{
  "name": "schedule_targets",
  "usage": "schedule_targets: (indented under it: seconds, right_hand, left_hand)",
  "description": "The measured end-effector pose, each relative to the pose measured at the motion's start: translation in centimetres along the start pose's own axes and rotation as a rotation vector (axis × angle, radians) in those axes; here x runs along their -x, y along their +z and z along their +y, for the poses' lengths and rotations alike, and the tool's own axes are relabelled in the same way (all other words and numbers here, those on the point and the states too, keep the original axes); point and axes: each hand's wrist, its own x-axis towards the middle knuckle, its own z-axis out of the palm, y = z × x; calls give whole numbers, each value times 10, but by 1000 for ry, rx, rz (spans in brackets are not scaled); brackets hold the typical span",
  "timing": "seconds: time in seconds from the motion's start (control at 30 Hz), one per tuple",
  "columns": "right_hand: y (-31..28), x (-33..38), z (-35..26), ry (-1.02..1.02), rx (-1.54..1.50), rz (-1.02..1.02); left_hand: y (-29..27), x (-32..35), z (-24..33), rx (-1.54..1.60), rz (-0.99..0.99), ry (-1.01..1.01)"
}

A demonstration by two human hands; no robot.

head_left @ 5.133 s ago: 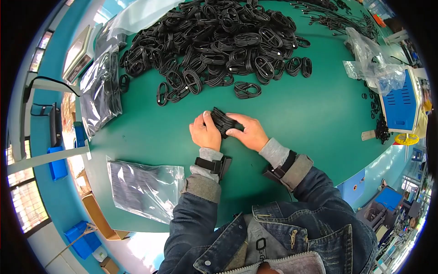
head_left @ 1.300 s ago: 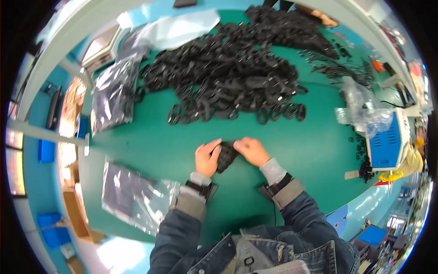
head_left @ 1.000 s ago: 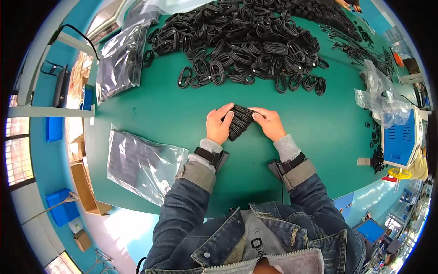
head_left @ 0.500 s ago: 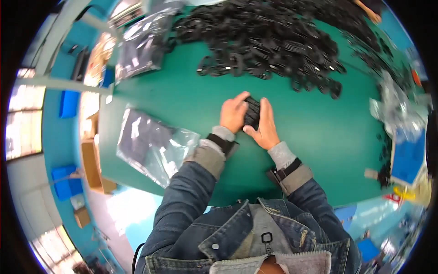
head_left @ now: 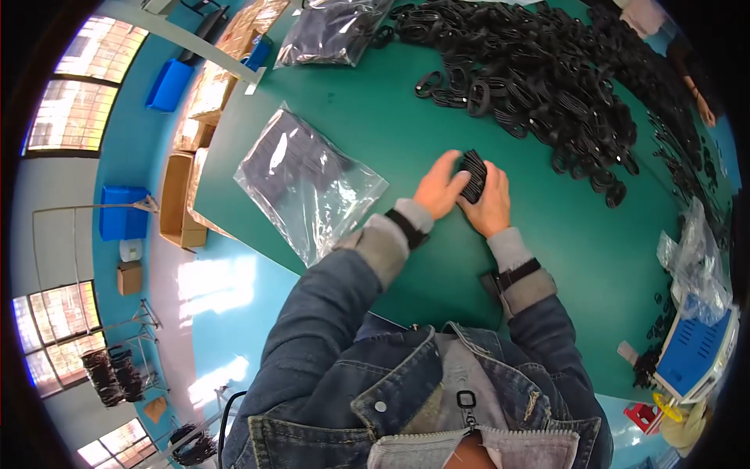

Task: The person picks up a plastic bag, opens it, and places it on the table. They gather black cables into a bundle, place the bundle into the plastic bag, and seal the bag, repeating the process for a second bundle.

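Note:
Between my two hands, over the green table (head_left: 406,258), is a black bundle (head_left: 473,177) with fine parallel ridges. It looks like black cords packed side by side. The fingers of my left hand (head_left: 437,187) press against its left side. My right hand (head_left: 491,205) is curled round its right side, thumb toward me. Parts of the bundle are hidden by the fingers. To the left of my left hand lies a clear plastic bag (head_left: 308,184) with dark contents packed in its far part.
A large heap of black coiled cords (head_left: 523,86) covers the far side of the table. Another filled plastic bag (head_left: 328,31) lies at the far left. Crumpled clear plastic (head_left: 695,266) rests by a blue-topped device (head_left: 695,348) at right. Another person's hand (head_left: 705,109) shows far right.
The whole view has swung, so the table and the bags sit differently in the picture. The bundle stays between my hands, and its ridged side now shows more plainly.

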Motion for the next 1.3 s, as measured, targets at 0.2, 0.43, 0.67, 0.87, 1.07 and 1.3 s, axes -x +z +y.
schedule_targets:
  seconds: [0.2,0.43,0.67,0.87,1.07,1.3]
  right_hand:
    - [-9,26,-18,122,52,-37]
    - [-2,91,-98,283,-384,-358]
    - [58,71,-179,128,-493,-582]
    - [141,39,-198,-169,-248,-360]
    - [205,10,-223,-52,-446,-267]
    - [228,8,-259,-3,-91,-108]
  left_hand:
    - [-91,127,13,-755,374,121]
    - [-150,199,-41,-979,364,-187]
    - [-185,197,-59,-662,307,78]
    - [-207,186,-46,-520,289,321]
    - [-213,183,-51,-395,200,439]
    - [-214,194,-66,-331,151,370]
